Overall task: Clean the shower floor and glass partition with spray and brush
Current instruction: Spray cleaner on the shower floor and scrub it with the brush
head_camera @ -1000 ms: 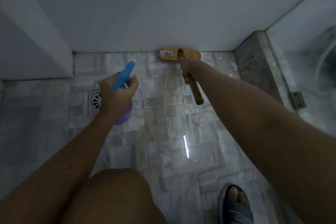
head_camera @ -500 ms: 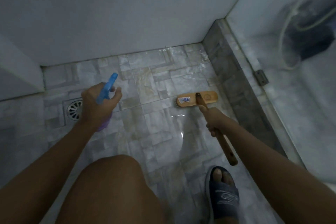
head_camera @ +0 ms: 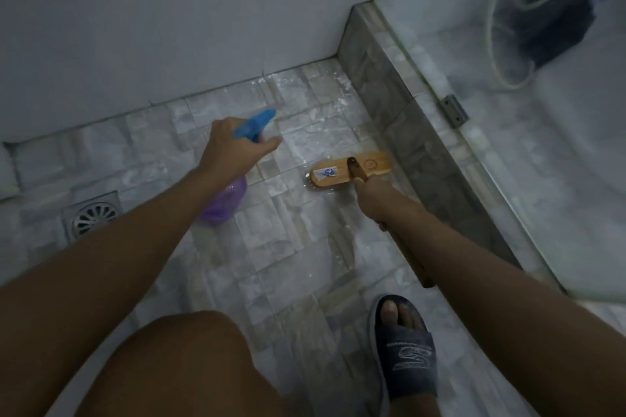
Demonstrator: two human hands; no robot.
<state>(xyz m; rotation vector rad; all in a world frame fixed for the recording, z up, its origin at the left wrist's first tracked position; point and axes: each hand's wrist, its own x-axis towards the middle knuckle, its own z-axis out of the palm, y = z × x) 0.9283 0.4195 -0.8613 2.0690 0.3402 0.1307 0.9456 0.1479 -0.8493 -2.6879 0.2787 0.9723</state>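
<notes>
My left hand [head_camera: 233, 149] grips a spray bottle [head_camera: 225, 203] with a purple body and a blue trigger head [head_camera: 255, 125], its nozzle pointing toward the wet corner tiles. My right hand [head_camera: 371, 203] holds the wooden handle of a scrub brush [head_camera: 352, 171]. The brush head lies bristles down on the shower floor [head_camera: 281, 247], close to the tiled curb. The glass partition [head_camera: 542, 145] rises from that curb on the right, cloudy with residue.
A round metal drain [head_camera: 93, 217] sits in the floor at left. The tiled curb [head_camera: 393, 95] carries a metal hinge bracket [head_camera: 455, 111]. A white wall [head_camera: 169, 27] closes the far side. My knee [head_camera: 189, 366] and slippered foot [head_camera: 403, 345] are near the bottom.
The brush was pulled back from the far wall and now sits nearer the curb. My left hand has swung the spray bottle rightward toward the corner. The view has turned right.
</notes>
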